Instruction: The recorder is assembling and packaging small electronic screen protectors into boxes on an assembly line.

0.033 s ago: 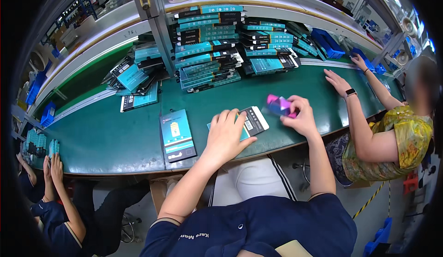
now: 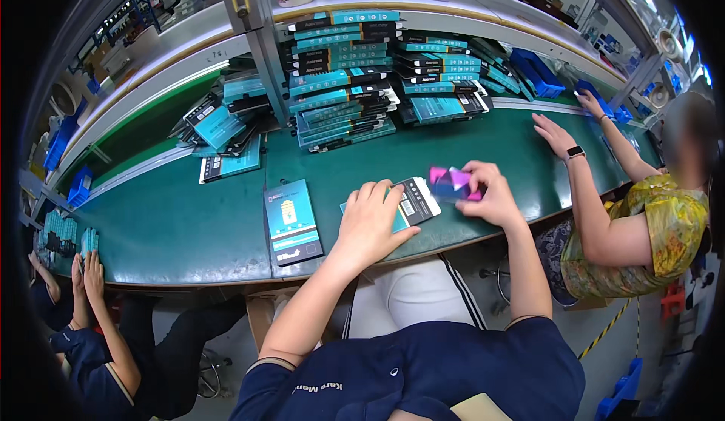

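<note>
the left hand point(image 2: 370, 221) lies spread open over a teal-and-black carton point(image 2: 414, 203), holding it on the tabletop point(image 2: 177, 232), while the right hand point(image 2: 477, 187), toward three o'clock, pinches a blurred pink-and-purple object point(image 2: 450, 182) just beside the carton's white end point(image 2: 431, 197). this carton looks unfinished; whether the lone carton point(image 2: 292, 222) at nine o'clock and the stacks point(image 2: 343, 81) at twelve are done, i cannot tell. the near edge runs close at six o'clock, with open room at eleven and around three, below a co-worker's hand point(image 2: 553, 135).
</note>
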The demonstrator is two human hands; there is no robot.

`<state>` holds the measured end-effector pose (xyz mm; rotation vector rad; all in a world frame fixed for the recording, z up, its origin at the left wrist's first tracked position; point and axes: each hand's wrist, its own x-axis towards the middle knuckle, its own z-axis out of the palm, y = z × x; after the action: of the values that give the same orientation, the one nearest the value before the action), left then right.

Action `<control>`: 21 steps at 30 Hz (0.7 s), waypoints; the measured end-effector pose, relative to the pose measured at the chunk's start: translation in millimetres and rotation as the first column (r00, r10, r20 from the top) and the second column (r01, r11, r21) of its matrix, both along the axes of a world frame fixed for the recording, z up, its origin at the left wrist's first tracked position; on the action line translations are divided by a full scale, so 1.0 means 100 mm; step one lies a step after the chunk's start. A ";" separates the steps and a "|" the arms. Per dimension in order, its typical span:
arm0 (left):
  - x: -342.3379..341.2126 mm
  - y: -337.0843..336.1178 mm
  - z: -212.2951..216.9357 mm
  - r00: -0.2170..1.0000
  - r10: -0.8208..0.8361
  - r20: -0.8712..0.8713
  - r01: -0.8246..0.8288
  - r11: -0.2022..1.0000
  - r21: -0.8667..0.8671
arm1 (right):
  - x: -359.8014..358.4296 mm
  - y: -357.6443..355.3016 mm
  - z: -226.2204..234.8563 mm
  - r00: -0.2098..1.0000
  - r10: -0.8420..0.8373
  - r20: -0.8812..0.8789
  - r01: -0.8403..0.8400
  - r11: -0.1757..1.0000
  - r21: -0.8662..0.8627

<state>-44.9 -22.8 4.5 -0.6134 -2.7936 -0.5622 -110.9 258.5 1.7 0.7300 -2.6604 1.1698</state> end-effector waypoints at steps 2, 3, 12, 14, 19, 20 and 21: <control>0.02 -0.05 0.02 0.998 0.039 0.045 -0.042 0.996 0.081 | 0.10 -0.08 0.16 0.982 0.179 0.060 -0.184 0.979 0.093; 0.02 -0.08 0.05 0.998 0.050 0.044 -0.053 0.995 0.083 | 0.12 -0.11 0.22 0.959 0.263 0.108 -0.274 0.956 0.108; 0.08 0.10 0.34 0.995 0.086 0.051 -0.100 0.893 0.438 | 0.45 -0.79 0.20 0.953 0.301 -0.019 -0.210 0.618 -0.758; 0.11 0.15 0.33 0.955 0.172 -0.241 0.025 0.764 0.644 | 0.43 -0.92 0.34 0.736 0.612 0.290 0.055 0.373 -0.926; 0.10 0.19 0.13 0.987 0.004 -0.163 0.162 0.103 0.981 | 0.52 -1.40 0.36 0.926 0.363 0.101 -0.102 0.500 -0.860; 0.08 0.13 0.18 0.988 -0.048 -0.148 0.146 -0.031 0.989 | 0.48 -1.39 0.32 0.953 0.190 -0.237 -0.302 0.681 -0.668; 0.07 0.11 0.25 0.985 -0.101 -0.139 0.121 -0.164 0.979 | 0.49 -1.42 0.27 0.944 0.149 -0.293 -0.312 0.691 -0.652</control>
<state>-37.6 -11.9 29.2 -0.3660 -1.2480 -2.3603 -61.7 116.8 28.4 0.9738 -1.7427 1.8629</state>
